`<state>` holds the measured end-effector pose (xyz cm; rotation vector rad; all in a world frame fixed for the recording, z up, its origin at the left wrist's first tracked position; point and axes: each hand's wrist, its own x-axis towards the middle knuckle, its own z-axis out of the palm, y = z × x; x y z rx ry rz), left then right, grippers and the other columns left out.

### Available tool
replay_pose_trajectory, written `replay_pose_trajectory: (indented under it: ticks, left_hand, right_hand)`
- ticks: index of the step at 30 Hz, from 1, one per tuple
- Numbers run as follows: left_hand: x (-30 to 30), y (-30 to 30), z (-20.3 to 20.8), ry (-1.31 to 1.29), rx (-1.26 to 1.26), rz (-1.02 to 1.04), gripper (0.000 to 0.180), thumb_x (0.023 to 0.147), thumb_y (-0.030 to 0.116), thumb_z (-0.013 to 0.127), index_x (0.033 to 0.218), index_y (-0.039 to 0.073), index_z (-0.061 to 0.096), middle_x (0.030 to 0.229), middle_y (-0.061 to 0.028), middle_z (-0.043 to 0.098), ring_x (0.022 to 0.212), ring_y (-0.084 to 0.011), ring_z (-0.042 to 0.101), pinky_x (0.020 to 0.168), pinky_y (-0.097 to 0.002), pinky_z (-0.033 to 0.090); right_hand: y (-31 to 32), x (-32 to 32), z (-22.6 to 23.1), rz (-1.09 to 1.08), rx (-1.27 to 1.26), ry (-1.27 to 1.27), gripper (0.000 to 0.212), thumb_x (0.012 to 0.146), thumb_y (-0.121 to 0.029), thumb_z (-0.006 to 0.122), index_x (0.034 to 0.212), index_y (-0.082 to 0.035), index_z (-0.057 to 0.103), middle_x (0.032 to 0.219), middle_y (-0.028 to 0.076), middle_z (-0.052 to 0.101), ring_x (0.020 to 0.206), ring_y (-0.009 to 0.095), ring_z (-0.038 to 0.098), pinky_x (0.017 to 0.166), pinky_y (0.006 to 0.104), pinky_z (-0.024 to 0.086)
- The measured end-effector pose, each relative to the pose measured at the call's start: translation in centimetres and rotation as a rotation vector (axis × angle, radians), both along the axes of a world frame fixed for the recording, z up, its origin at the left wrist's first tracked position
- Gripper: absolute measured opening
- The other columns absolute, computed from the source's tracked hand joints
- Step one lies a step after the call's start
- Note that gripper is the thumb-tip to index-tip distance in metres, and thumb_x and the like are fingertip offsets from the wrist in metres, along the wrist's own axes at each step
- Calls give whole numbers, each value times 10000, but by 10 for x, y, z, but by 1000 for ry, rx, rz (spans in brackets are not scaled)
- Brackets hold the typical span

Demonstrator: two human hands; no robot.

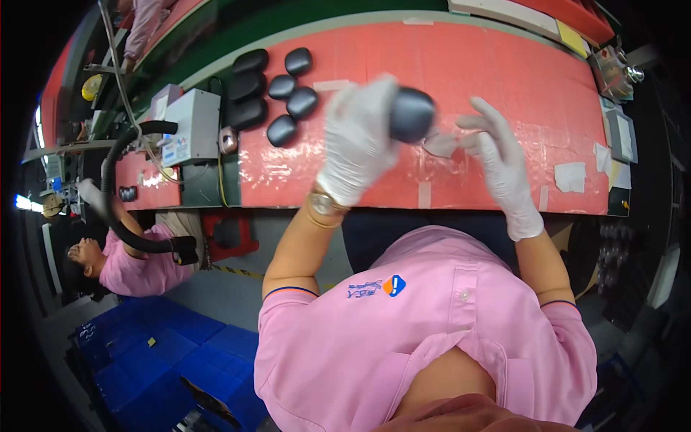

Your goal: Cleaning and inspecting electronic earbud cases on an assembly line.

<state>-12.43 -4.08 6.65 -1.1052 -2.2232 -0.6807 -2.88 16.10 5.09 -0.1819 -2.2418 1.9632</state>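
At far left, black flexible hose point(110, 173) curves down in front of a co-worker in pink point(147, 266). Stacked blue boxes point(173, 345) below. Next, white box-shaped unit point(196, 126) beside the table's red covering point(533, 79), small shiny pinkish item point(228, 140) right by it. Then three black rounded pieces point(247, 85) in a column, four dark grey rounded pieces point(301, 102) grouped just right of them. Left hand point(360, 140), white-gloved, watch point(324, 204) at wrist, motion-blurred, clamped on a single grey piece point(412, 115), which is up over the covering, roughly mid-table. Pale scrap point(440, 144) just right of that, at the fingertips of the gloved right hand point(497, 155); fingers apart and partly curled, can't tell if they grip the scrap. Farther right, white sheet point(570, 177) flat on the covering, metal-topped container point(615, 72) at far right corner.
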Motion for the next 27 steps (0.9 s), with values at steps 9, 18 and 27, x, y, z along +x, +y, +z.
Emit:
replay_pose_trajectory:
  ticks: [9, 18, 27]
  left_hand:
    - [94, 14, -54, -991, 454, -76, 598, 913, 151, 568, 1376, -57, 251, 1153, -207, 540, 876, -223, 598, 702, -299, 494]
    - [111, -3, -69, -1461, 834, -242, 523, 987, 451, 380, 1182, -27, 466, 936, -114, 642, 755, -137, 605, 661, -249, 476]
    - [134, 1, -66, -1619, 790, -268, 597, 925, 423, 556, 1264, -37, 383, 1061, -128, 585, 874, -165, 627, 745, -274, 513]
  right_hand:
    - [-22, 17, -25, 225, 242, 189, 479, 832, -75, 672, 1269, -21, 483, 1205, 152, 575, 1119, 232, 567, 950, 326, 439]
    - [45, 47, -23, -137, -133, 483, 270, 892, -40, 566, 1160, -5, 572, 1105, 114, 622, 852, 173, 596, 772, 310, 486]
    - [-18, 60, -45, 480, 505, 358, 466, 838, -153, 639, 1268, -18, 521, 1323, 188, 491, 1179, 291, 511, 958, 338, 423]
